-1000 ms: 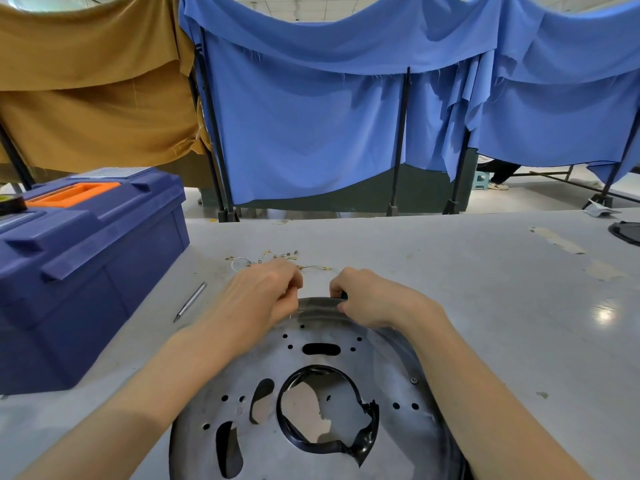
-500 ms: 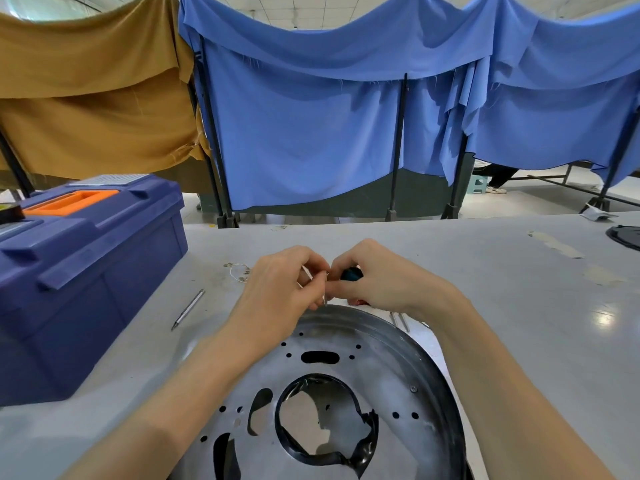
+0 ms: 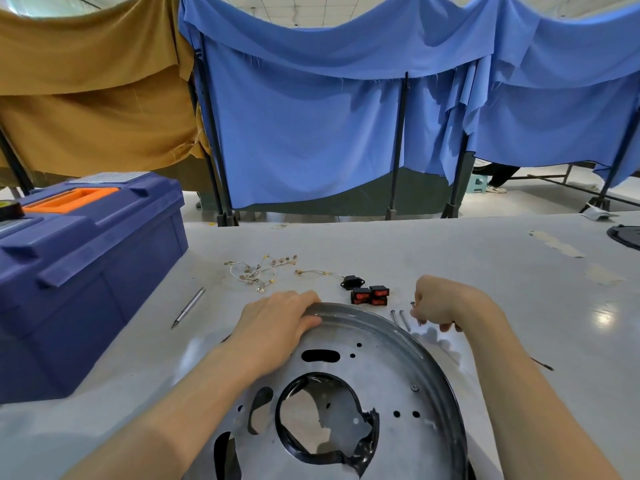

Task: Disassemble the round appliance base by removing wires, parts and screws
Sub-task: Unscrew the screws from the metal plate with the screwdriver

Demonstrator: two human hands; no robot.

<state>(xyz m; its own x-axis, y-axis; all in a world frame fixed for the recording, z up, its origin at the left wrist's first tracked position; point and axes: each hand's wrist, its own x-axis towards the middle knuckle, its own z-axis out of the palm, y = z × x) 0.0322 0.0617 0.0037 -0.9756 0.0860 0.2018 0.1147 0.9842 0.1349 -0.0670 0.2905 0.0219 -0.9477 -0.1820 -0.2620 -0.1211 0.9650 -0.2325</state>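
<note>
The round metal appliance base lies tilted in front of me, with a torn black ring around its centre hole. My left hand holds its far rim, fingers curled over the edge. Just right of the rim, my right hand has curled fingers that pinch a long screw over the table. Two more screws lie beside it. Behind the base sit red-and-black switches, a black socket and loose wires.
A blue toolbox with an orange handle fills the table's left side. A slim metal tool lies between it and the base. A thin dark tool lies right of my forearm. A black round part sits at the far right edge.
My hands, which worked together at the far rim, have parted. The right hand moved right, down to the screws. The left hand settled on the rim. Switches and wires have come into sight.
</note>
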